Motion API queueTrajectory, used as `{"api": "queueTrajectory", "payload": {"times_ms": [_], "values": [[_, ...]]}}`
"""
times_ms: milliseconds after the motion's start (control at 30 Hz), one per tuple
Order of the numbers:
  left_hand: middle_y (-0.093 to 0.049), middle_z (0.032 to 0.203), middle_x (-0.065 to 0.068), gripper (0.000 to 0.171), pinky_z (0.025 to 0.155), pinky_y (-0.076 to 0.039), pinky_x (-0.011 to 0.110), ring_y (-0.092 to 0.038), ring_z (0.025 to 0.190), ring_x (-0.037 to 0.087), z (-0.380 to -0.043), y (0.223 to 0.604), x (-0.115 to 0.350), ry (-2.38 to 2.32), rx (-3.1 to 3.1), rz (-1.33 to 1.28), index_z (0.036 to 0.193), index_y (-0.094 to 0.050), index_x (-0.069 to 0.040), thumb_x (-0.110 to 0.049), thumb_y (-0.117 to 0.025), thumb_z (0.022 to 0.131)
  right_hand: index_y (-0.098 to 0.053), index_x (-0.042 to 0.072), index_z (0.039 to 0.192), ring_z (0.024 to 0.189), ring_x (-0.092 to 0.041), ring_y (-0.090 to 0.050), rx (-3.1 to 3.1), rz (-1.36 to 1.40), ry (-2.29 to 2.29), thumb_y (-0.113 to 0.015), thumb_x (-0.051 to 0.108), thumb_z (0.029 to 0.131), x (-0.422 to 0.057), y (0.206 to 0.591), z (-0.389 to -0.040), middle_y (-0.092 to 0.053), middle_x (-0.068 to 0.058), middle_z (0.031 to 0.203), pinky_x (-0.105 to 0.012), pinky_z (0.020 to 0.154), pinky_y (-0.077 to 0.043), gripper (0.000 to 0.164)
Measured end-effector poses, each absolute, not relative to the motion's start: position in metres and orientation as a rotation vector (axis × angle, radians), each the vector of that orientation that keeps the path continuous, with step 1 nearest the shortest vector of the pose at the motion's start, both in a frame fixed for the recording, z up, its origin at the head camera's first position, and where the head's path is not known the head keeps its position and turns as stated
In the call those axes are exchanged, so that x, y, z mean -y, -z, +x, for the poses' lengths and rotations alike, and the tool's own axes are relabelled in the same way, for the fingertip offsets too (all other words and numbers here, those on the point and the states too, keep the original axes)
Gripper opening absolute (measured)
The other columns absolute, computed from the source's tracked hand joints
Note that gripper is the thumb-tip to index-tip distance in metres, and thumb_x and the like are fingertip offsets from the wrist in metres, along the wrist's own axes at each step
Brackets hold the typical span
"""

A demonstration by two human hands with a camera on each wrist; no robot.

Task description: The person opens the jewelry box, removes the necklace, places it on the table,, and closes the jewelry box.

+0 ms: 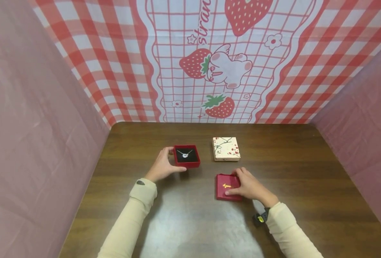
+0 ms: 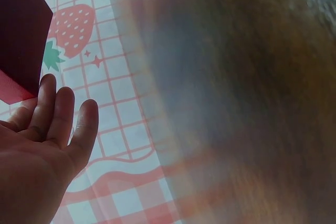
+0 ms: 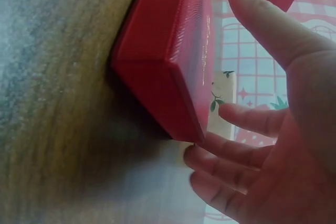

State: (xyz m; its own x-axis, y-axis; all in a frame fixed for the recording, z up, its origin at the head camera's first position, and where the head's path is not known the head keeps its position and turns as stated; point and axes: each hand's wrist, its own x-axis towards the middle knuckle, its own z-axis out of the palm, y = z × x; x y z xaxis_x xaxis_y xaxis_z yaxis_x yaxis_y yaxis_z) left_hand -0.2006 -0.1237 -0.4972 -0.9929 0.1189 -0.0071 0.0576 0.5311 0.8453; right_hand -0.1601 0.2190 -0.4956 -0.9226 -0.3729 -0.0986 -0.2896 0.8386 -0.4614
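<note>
Red square open box [image 1: 192, 165], silver necklace [image 1: 185, 155] inside, mid-frame: my left hand [image 1: 160, 165] grasping, fingers curled; best kept level. Gold-lettered red square lid [image 1: 223, 180], right of centre: right hand [image 1: 250, 185] touching; grip, I cannot tell.

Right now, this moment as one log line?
left hand: holds open red box | inside: silver necklace | right hand: at gold-lettered red lid | floral box: beyond lid, untouched

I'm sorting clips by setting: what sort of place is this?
Probably a makeshift, screened-off booth: a wood-grain table stands against a strawberry-print cloth, with plain pink cloths closing in both sides.
</note>
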Motion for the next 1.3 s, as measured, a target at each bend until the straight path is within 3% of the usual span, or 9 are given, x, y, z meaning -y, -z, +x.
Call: {"api": "queueTrajectory", "payload": {"times_ms": [400,733,1067,1300], "values": [[-0.050,0.131,0.015,0.093,0.102,-0.046,0.050,-0.051,0.123,0.034,-0.195,0.498,0.122,-1.484,-2.654,0.138,0.136,-0.043,-0.003,-0.036,-0.090,0.064,-0.057,0.001,0.118,0.100,-0.029,-0.055,-2.882,-0.454,0.739,-0.083,0.053,0.069,-0.218,0.494,-0.161,-0.058,-0.016,0.110,-0.048,0.084,-0.052,0.077],[-0.052,0.128,0.014,0.091,0.101,-0.046,0.051,-0.051,0.121,0.034,-0.192,0.501,0.120,-1.513,-2.652,0.131,0.136,-0.044,-0.004,-0.034,-0.090,0.064,-0.058,0.001,0.123,0.100,-0.031,-0.058,-2.940,-0.467,0.918,-0.079,0.039,0.080,-0.207,0.484,-0.169,-0.059,-0.018,0.111,-0.048,0.082,-0.053,0.060],[-0.052,0.126,0.014,0.089,0.100,-0.047,0.050,-0.053,0.117,0.033,-0.197,0.494,0.119,-1.566,-2.636,0.137,0.136,-0.043,-0.005,-0.032,-0.090,0.065,-0.060,0.001,0.118,0.101,-0.034,-0.059,-3.001,-0.573,1.018,-0.078,0.025,0.083,-0.194,0.466,-0.189,-0.059,-0.018,0.111,-0.050,0.086,-0.052,0.046],[-0.052,0.126,0.014,0.090,0.100,-0.048,0.050,-0.053,0.118,0.034,-0.196,0.491,0.119,-1.580,-2.632,0.121,0.136,-0.043,-0.006,-0.030,-0.091,0.064,-0.061,0.002,0.118,0.098,-0.032,-0.060,-2.981,-0.657,1.093,-0.078,0.027,0.082,-0.177,0.450,-0.202,-0.061,-0.017,0.113,-0.048,0.083,-0.053,0.047]]}}
